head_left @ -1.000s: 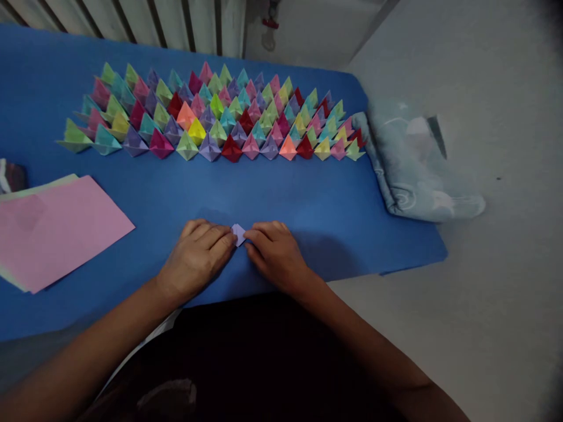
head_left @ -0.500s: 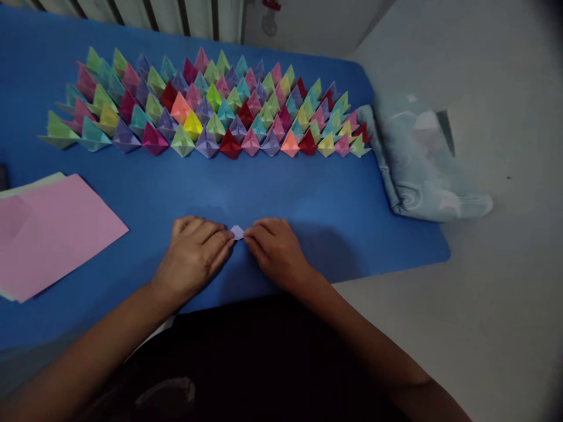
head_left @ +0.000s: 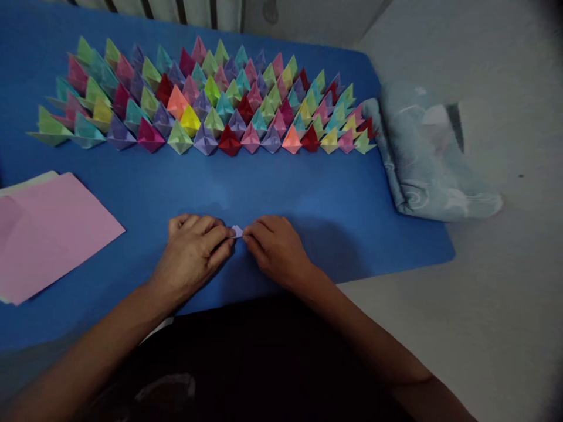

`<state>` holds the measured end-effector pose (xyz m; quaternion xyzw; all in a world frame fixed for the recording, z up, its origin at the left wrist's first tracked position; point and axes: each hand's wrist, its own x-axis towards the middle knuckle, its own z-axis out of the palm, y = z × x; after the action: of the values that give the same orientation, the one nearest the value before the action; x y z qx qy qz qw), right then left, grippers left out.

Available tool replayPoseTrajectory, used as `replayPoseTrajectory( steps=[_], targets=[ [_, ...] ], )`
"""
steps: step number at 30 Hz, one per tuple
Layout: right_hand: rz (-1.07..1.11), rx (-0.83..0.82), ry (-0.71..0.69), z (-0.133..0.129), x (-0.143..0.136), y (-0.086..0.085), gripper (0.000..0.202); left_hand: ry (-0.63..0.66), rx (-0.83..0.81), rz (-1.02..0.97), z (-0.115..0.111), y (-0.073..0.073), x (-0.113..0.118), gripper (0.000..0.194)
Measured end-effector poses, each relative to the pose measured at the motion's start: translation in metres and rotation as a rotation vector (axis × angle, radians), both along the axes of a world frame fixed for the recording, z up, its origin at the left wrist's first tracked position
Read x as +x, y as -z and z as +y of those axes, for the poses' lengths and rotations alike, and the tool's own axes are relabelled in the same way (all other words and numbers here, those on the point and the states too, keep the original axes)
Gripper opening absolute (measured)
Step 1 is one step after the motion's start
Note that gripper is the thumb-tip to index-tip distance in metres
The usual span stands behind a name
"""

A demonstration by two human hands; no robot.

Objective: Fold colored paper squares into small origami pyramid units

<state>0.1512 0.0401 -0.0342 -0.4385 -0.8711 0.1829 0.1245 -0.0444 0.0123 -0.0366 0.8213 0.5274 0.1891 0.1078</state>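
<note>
A small folded piece of lilac paper (head_left: 237, 231) is pinched between my two hands, just above or on the blue tabletop (head_left: 211, 181); I cannot tell which. On its left side, the thumb and forefinger of my left hand (head_left: 193, 246) are closed on it. The fingertips of my right hand (head_left: 276, 249) grip its opposite end. Only the pale middle and a low peak show, as the fingers cover both ends. Beyond my hands stand rows of folded paper boats (head_left: 229, 140) in many colours.
Pink paper sheets (head_left: 65, 234) lie at the left, over paler ones. A folded grey-blue cloth (head_left: 431, 176) rests on the right edge, by a pale wall (head_left: 505, 246). White slats (head_left: 197, 13) rise behind the table.
My fingers have shifted slightly on the lilac paper, and less of it shows between them. The view has moved a little; both hands still hold the paper.
</note>
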Motion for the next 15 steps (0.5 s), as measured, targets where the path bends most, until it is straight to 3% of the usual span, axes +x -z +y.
replayPoseTrajectory(
  steps=[15],
  targets=[
    [-0.022, -0.202, 0.159, 0.008, -0.010, -0.016, 0.023, -0.188, -0.177, -0.040, 0.007, -0.009, 0.005, 0.031]
  ],
)
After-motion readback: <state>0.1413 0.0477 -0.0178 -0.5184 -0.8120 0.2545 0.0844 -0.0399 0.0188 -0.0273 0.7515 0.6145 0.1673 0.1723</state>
